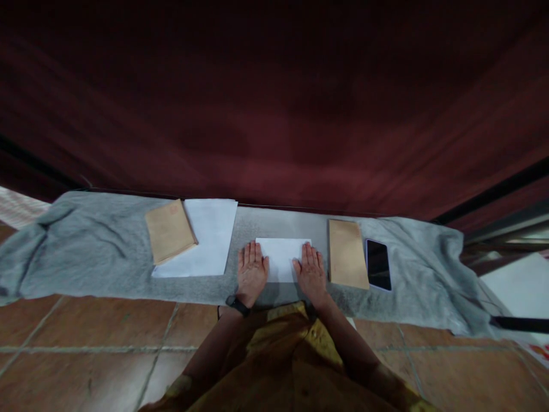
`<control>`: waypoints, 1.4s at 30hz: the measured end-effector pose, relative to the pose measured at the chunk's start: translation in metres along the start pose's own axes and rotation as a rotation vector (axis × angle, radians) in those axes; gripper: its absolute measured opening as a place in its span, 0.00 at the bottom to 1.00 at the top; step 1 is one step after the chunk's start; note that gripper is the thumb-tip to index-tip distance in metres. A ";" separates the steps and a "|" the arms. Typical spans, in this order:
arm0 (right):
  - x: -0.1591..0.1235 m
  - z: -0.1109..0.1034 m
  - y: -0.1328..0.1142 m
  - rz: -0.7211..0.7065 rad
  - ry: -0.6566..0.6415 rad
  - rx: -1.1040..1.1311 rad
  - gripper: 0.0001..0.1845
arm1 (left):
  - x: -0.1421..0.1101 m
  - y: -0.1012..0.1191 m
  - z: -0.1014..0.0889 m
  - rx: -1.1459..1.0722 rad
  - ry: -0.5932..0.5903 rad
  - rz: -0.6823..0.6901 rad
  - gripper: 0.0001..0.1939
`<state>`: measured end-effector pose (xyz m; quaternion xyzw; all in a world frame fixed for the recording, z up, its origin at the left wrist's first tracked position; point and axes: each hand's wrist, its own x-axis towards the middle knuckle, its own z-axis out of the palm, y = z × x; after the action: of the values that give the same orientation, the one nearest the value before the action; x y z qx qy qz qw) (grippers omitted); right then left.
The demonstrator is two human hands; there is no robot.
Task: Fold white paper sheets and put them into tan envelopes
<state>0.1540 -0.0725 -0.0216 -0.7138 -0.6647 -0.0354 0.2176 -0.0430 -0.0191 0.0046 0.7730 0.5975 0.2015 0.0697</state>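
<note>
A white sheet of paper (282, 260) lies flat in front of me on the grey cloth, its long side running left to right. My left hand (252, 268) rests palm down over its left edge, fingers stretched out and pointing away from me. Over the right edge, my right hand (310, 270) lies palm down in the same way, with its fingers extended. Neither hand grips anything. Just right of my right hand is a brown envelope (348, 254). Whether the paper is folded I cannot tell.
Left of my hands, brown envelopes (169, 230) lie partly over larger white sheets (213, 237). A phone (378, 264) with a dark screen sits at the right. Grey cloth (103, 257) covers the narrow surface, and a dark red curtain-like backdrop (274, 143) rises behind it.
</note>
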 end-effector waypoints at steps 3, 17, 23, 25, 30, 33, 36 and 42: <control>0.000 0.000 -0.001 0.002 0.004 -0.004 0.34 | 0.005 0.015 0.005 -0.022 -0.008 0.029 0.30; 0.034 0.012 -0.021 -0.066 -0.121 0.060 0.27 | 0.020 0.031 0.018 0.115 -0.189 0.311 0.28; 0.035 0.024 -0.023 -0.098 -0.069 0.041 0.28 | 0.025 0.022 0.015 0.127 -0.182 0.303 0.29; 0.035 0.024 -0.021 -0.086 -0.051 0.021 0.28 | 0.025 0.021 0.015 0.130 -0.170 0.277 0.29; 0.032 0.022 -0.014 -0.055 0.019 0.003 0.28 | 0.024 0.011 0.016 0.149 -0.127 0.213 0.30; 0.030 0.021 -0.012 -0.053 0.047 -0.006 0.29 | 0.021 0.002 0.015 0.155 -0.099 0.184 0.31; 0.028 0.020 -0.009 -0.044 0.055 -0.025 0.30 | 0.016 -0.004 0.012 0.148 -0.066 0.144 0.31; 0.022 0.017 0.000 -0.012 0.077 -0.062 0.29 | 0.007 -0.011 0.007 0.113 -0.022 0.072 0.31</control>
<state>0.1525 -0.0461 -0.0293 -0.7145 -0.6586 -0.0847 0.2204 -0.0486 -0.0088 -0.0036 0.7989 0.5789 0.1612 0.0254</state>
